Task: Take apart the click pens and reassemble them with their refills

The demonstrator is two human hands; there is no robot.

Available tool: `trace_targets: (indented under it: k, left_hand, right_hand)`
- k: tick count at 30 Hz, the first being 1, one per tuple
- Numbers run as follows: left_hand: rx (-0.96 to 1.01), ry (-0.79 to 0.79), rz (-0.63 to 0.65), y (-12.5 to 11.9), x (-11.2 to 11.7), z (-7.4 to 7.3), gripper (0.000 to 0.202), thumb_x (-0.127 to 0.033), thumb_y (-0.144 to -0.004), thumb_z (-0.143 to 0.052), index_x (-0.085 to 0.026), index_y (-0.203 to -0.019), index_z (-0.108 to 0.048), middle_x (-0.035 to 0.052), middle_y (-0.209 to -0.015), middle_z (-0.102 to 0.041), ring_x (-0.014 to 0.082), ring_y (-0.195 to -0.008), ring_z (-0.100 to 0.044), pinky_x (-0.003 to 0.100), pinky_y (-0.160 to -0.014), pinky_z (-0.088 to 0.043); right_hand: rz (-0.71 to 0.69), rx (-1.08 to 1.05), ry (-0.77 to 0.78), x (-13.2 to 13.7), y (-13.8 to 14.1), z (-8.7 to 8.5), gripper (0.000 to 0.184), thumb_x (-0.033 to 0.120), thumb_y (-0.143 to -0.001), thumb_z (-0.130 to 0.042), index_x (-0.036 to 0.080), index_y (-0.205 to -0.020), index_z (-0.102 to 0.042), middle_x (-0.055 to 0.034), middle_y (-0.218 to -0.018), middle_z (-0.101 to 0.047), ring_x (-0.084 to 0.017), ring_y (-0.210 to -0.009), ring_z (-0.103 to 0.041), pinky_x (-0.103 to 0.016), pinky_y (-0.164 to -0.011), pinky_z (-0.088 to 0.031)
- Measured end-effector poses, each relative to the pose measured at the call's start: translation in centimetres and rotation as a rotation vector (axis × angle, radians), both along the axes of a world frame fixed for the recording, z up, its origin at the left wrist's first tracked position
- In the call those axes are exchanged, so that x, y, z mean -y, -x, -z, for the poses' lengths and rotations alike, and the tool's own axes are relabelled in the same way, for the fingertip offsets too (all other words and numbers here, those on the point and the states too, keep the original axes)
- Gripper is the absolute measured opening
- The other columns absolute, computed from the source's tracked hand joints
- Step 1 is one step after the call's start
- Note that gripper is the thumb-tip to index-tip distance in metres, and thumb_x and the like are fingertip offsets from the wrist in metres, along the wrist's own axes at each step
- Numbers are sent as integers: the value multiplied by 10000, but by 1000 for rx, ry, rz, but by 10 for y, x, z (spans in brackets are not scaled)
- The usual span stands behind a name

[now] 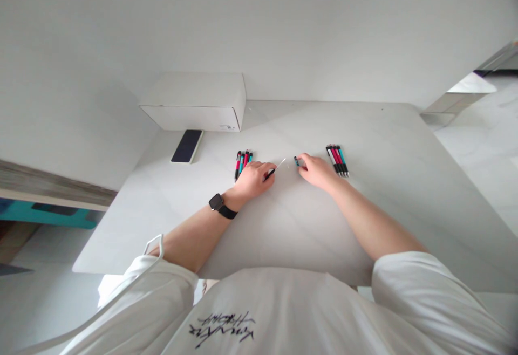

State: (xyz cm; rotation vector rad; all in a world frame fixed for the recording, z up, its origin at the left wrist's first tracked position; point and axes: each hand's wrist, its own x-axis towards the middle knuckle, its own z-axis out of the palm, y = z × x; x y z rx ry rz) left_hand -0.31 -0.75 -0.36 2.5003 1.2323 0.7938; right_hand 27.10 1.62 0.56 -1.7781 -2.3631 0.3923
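Observation:
My left hand is closed on the black grip part of a pen; a thin white refill sticks out of it toward the upper right. In my right hand, thumb and fingers pinch the short teal upper barrel of a pen, which has a black clip end. A gap separates the two pen parts. Beside my left hand lies a group of red and teal pens, partly covered by the hand. Right of my right hand, several red, teal and white pens lie side by side.
Everything lies on a white marbled table. A white box stands at the back left against the wall, with a dark-screened phone in front of it. A white cable runs by my left sleeve.

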Motion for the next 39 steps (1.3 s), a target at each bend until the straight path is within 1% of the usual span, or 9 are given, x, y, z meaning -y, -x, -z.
trace_targets:
  k: [6, 12, 16, 20, 24, 26, 29, 34, 39]
  left_hand:
    - [-3, 5, -8, 1, -1, 2, 227, -287, -984, -594, -232, -1166, -716, 43, -821, -728, 232, -836, -692, 396, -882, -512]
    - [1, 8, -5, 1, 0, 1, 230, -295, -994, -592, -229, -1175, -719, 46, -833, -730, 229, -841, -693, 393, -889, -513]
    - [6, 19, 29, 1, -1, 0, 233, -303, -1016, -571, -223, -1173, -724, 62, -904, -743, 228, -871, -693, 381, -879, -510]
    - [7, 26, 62, 2, -2, -1, 254, -313, -1043, -541, -230, -1182, -736, 80, -992, -748, 229, -931, -693, 371, -877, -511]
    - [11, 48, 63, 2, -2, -1, 258, -329, -1043, -554, -246, -1190, -749, 87, -1022, -747, 236, -964, -698, 377, -887, -514]
    - [18, 55, 59, 2, -2, 0, 257, -345, -1042, -563, -251, -1194, -749, 86, -1031, -749, 240, -973, -699, 386, -900, -516]
    - [31, 52, 27, 3, -3, 1, 252, -358, -1038, -580, -252, -1200, -741, 79, -1030, -755, 246, -984, -699, 400, -925, -514]
    - [67, 51, -41, 5, -5, 0, 222, -349, -1034, -581, -244, -1150, -740, 80, -1057, -762, 246, -1015, -700, 409, -964, -517]
    - [96, 52, -75, 5, -5, 0, 204, -341, -1029, -581, -227, -1101, -734, 73, -1051, -757, 227, -994, -694, 386, -946, -525]
  right_hand:
    - [37, -86, 3, 0, 2, 5, 444, 285, -960, -648, 250, -1399, -594, -82, -995, -799, -288, -968, -733, -336, -804, -485]
    - [9, -118, -5, -1, -1, 5, 322, 293, -968, -637, 248, -1283, -690, -78, -1004, -799, -261, -951, -731, -325, -818, -495]
    - [19, -154, -33, 1, 1, -1, 368, 288, -953, -648, 248, -1318, -672, -75, -1025, -796, -249, -941, -725, -321, -816, -497]
    - [-112, -329, 18, 11, 8, -13, 353, 355, -945, -663, 277, -1288, -679, -32, -1041, -788, -193, -854, -703, -289, -790, -497]
    - [-184, -439, 89, 19, 17, -21, 206, 386, -965, -616, 277, -1086, -742, -8, -953, -788, -175, -808, -691, -280, -776, -491]
    - [-177, -460, 87, 20, 18, -21, 197, 387, -973, -590, 276, -1011, -748, -2, -909, -786, -180, -800, -691, -286, -777, -490]
    - [-130, -499, 73, 17, 16, -20, 208, 401, -971, -578, 271, -971, -741, -4, -897, -784, -187, -792, -690, -295, -773, -497]
    - [-2, -560, 43, 10, 7, -19, 227, 423, -971, -564, 259, -1000, -717, -20, -930, -789, -196, -815, -694, -301, -777, -511]
    - [28, -593, 37, 9, 3, -18, 236, 437, -968, -572, 251, -1008, -711, -27, -943, -793, -197, -834, -704, -296, -764, -506]
